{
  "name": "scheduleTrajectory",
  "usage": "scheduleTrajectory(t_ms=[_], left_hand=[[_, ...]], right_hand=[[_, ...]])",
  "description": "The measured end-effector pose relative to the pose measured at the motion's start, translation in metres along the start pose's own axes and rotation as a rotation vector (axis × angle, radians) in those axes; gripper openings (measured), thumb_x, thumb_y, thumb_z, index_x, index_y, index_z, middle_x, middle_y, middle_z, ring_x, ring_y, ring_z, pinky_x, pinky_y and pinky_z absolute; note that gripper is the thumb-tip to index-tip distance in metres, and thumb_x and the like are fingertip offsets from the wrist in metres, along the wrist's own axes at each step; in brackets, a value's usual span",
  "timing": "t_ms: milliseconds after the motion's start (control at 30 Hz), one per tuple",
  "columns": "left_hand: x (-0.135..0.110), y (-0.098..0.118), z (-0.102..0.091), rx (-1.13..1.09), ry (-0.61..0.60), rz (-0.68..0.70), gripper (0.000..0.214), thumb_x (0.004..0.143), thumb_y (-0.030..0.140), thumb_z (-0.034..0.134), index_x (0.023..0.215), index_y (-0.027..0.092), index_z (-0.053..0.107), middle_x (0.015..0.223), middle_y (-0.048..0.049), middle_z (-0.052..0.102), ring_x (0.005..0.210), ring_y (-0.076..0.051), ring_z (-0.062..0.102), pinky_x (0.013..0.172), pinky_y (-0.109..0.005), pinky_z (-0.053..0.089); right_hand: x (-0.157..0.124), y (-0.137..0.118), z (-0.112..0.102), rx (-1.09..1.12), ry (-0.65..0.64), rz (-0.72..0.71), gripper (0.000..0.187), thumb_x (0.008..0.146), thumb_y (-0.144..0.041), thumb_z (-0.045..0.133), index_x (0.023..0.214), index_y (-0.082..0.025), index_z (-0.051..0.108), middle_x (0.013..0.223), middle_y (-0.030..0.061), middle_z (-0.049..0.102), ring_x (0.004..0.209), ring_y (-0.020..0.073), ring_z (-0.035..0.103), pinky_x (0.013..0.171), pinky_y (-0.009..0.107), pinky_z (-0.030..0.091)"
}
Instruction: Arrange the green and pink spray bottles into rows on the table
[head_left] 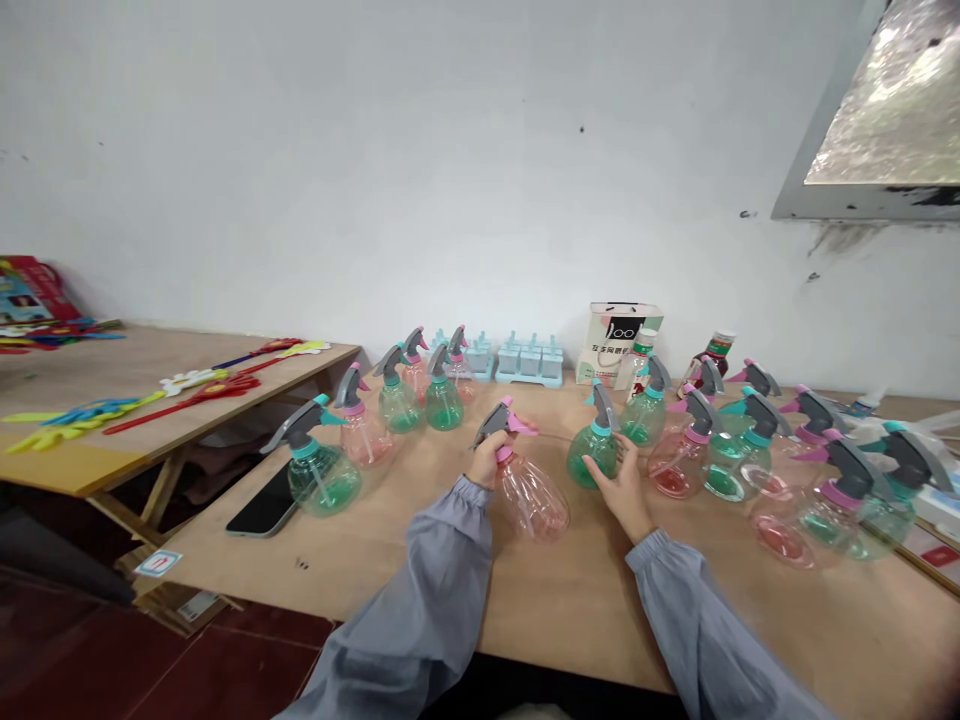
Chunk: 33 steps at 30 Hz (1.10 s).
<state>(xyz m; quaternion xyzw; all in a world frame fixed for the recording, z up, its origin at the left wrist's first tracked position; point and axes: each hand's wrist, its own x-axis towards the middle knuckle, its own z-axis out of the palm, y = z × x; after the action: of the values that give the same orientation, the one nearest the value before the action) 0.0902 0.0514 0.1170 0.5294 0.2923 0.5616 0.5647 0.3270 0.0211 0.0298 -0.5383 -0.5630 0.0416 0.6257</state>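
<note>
My left hand (487,458) is closed around the neck of a pink spray bottle (534,500), which tilts with its round base toward the lower right. My right hand (624,487) touches the right side of a green spray bottle (590,458), thumb in front and fingers at its side. That green bottle stands nearly upright. Right of it are several more pink and green spray bottles, among them a pink one (670,463) and a green one (643,415). Another group stands to the left, with a green bottle (324,480) nearest me.
A black phone (264,503) lies at the table's left side. Along the wall stand light blue ice-pop moulds (529,362), a printed paper box (619,345) and a dark bottle (709,362). Colourful hand-shaped toys (187,395) lie on the neighbouring table (82,465).
</note>
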Motion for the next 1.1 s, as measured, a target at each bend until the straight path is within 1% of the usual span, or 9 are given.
scheduleTrajectory(t_ms=[200, 300, 367, 500, 633, 733, 867, 1000, 1100], left_hand=[[-0.004, 0.008, 0.002, -0.198, 0.023, -0.023, 0.016, 0.053, 0.032, 0.057, 0.064, 0.020, 0.054, 0.063, -0.0021, 0.062, 0.055, -0.014, 0.056, 0.048, -0.027, 0.042], [-0.007, 0.011, 0.004, -0.220, -0.015, -0.106, 0.020, 0.052, 0.028, 0.059, 0.069, 0.018, 0.060, 0.065, -0.0008, 0.065, 0.043, -0.008, 0.043, 0.042, -0.024, 0.034], [-0.009, 0.012, 0.006, -0.209, -0.037, -0.097, 0.021, 0.052, 0.028, 0.059, 0.070, 0.018, 0.063, 0.064, -0.0010, 0.066, 0.042, -0.007, 0.039, 0.043, -0.024, 0.034], [-0.010, 0.015, 0.006, -0.182, -0.013, 0.088, 0.017, 0.050, 0.028, 0.056, 0.062, 0.019, 0.063, 0.060, -0.0022, 0.064, 0.058, -0.015, 0.057, 0.062, -0.028, 0.049], [-0.007, 0.029, -0.009, 0.034, 0.002, 0.183, 0.014, 0.057, 0.029, 0.060, 0.065, 0.020, 0.066, 0.064, -0.0022, 0.065, 0.073, -0.020, 0.063, 0.080, -0.032, 0.052], [-0.007, 0.041, -0.033, 0.280, 0.132, 0.274, 0.009, 0.058, 0.028, 0.065, 0.064, 0.021, 0.063, 0.059, 0.0016, 0.058, 0.068, -0.018, 0.058, 0.068, -0.029, 0.049], [-0.006, 0.047, -0.075, 0.489, 0.385, 0.314, 0.016, 0.062, 0.032, 0.068, 0.062, 0.018, 0.060, 0.053, 0.0065, 0.043, 0.053, -0.009, 0.040, 0.052, -0.022, 0.033], [0.005, 0.042, -0.103, 0.521, 0.569, 0.342, 0.020, 0.066, 0.034, 0.070, 0.067, 0.016, 0.064, 0.056, 0.0058, 0.046, 0.054, -0.009, 0.041, 0.052, -0.023, 0.035], [0.018, 0.035, -0.113, 0.543, 0.653, 0.382, 0.028, 0.067, 0.041, 0.073, 0.075, 0.015, 0.068, 0.062, 0.0022, 0.056, 0.059, -0.013, 0.052, 0.057, -0.027, 0.045]], right_hand=[[-0.001, 0.001, 0.000, 0.048, -0.021, 0.013, 0.078, 0.078, -0.063, 0.073, 0.136, -0.021, 0.041, 0.136, 0.0190, 0.056, 0.121, 0.0316, 0.061, 0.102, 0.055, 0.052], [-0.001, 0.002, 0.000, 0.054, -0.022, 0.021, 0.078, 0.078, -0.061, 0.074, 0.137, -0.022, 0.041, 0.136, 0.0185, 0.056, 0.121, 0.0316, 0.062, 0.102, 0.055, 0.052], [-0.001, 0.002, 0.000, 0.055, -0.020, 0.027, 0.078, 0.078, -0.062, 0.074, 0.137, -0.022, 0.042, 0.136, 0.0184, 0.056, 0.120, 0.0319, 0.062, 0.102, 0.055, 0.052], [-0.001, 0.004, 0.000, 0.060, -0.016, 0.028, 0.079, 0.077, -0.063, 0.074, 0.136, -0.022, 0.042, 0.136, 0.0182, 0.057, 0.121, 0.0322, 0.061, 0.101, 0.054, 0.053], [-0.001, 0.004, -0.002, 0.069, -0.029, 0.039, 0.079, 0.076, -0.062, 0.075, 0.136, -0.022, 0.042, 0.136, 0.0182, 0.056, 0.120, 0.0319, 0.062, 0.100, 0.055, 0.053], [-0.001, 0.002, -0.003, 0.067, -0.038, 0.046, 0.077, 0.077, -0.061, 0.075, 0.135, -0.022, 0.042, 0.137, 0.0179, 0.056, 0.120, 0.0314, 0.062, 0.101, 0.056, 0.052], [-0.001, -0.001, -0.003, 0.061, -0.030, 0.045, 0.077, 0.077, -0.063, 0.074, 0.134, -0.022, 0.043, 0.134, 0.0177, 0.059, 0.122, 0.0321, 0.061, 0.103, 0.057, 0.051], [-0.001, -0.001, -0.003, 0.061, -0.033, 0.052, 0.078, 0.076, -0.064, 0.074, 0.134, -0.022, 0.043, 0.133, 0.0179, 0.059, 0.122, 0.0328, 0.061, 0.103, 0.057, 0.051], [-0.001, -0.001, -0.003, 0.072, -0.039, 0.052, 0.078, 0.076, -0.064, 0.074, 0.134, -0.022, 0.043, 0.133, 0.0177, 0.059, 0.121, 0.0326, 0.062, 0.102, 0.057, 0.051]])
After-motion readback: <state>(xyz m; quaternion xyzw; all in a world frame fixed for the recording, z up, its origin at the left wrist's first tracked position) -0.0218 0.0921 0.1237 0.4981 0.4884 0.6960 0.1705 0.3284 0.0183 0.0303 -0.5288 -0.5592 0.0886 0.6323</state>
